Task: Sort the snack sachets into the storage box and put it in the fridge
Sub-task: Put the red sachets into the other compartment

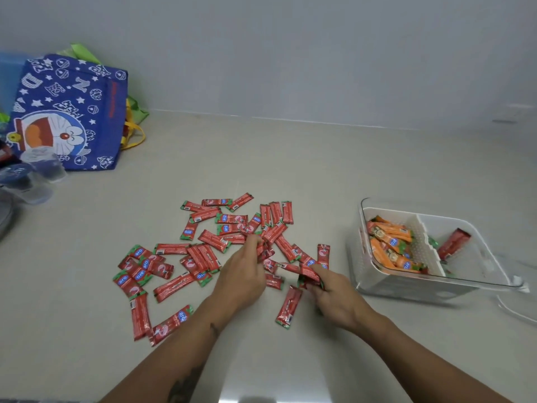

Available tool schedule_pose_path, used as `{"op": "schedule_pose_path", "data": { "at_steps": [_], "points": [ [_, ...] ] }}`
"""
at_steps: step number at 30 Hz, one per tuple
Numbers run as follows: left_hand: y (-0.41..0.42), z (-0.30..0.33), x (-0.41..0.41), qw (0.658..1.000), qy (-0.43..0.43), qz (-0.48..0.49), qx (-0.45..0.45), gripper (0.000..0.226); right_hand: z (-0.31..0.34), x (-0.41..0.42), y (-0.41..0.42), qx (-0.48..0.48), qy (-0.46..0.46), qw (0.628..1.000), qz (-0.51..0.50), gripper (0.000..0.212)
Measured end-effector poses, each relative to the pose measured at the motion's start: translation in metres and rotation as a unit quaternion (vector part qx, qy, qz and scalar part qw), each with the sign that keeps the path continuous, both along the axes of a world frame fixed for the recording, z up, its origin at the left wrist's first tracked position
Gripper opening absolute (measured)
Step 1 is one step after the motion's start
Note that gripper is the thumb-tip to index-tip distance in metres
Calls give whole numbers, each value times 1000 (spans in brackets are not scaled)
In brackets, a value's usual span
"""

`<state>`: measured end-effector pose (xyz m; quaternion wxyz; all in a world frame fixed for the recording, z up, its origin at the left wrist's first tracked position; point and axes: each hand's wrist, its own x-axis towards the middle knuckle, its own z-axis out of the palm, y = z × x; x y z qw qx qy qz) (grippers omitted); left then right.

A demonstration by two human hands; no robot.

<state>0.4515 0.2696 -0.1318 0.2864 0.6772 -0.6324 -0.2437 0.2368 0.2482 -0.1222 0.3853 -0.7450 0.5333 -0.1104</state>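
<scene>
Head view: red sachets (203,257) lie scattered on the counter (290,170). Left hand (241,274) pinches sachets at the pile's middle, fingers closed on them. Right hand (334,298) clasps a small bunch of red sachets. To the right stands the box (406,286), orange sachets (392,248) in its left compartment, one red sachet (454,242) in its right. A blue bag (69,112) sits far left.

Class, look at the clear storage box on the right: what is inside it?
The storage box has a divider: orange sachets fill the left part, one red sachet leans in the right. Anything beneath the orange ones is hidden.
</scene>
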Motion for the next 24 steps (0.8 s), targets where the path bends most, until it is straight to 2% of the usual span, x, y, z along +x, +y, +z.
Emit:
{"op": "schedule_pose_path", "data": {
  "at_steps": [4, 7, 13, 15, 19, 22, 24],
  "points": [
    [-14, 24, -20, 998, 5, -28, -47, 28, 34, -15, -2, -66, -69, 995, -34, 15],
    [-31, 45, -34, 998, 13, -30, -52, 26, 61, -39, -6, -90, -134, 985, -64, 19],
    [-57, 85, -83, 997, 17, -33, -62, 12, 113, -118, -16, -32, -270, 951, -149, 18],
    [-61, 95, -107, 996, 11, -32, -77, 11, 123, -154, -27, -54, -235, 960, -140, 20],
    [-68, 105, -161, 996, -15, -42, -75, 19, 114, -227, -61, -144, -30, 983, -106, 22],
    [-72, 105, -191, 995, -42, -55, -79, 18, 97, -261, -76, -140, 53, 984, -92, 20],
    [-74, 102, -211, 994, -59, -60, -73, 8, 88, -273, -81, -124, 90, 986, -72, 20]
  ]
}}
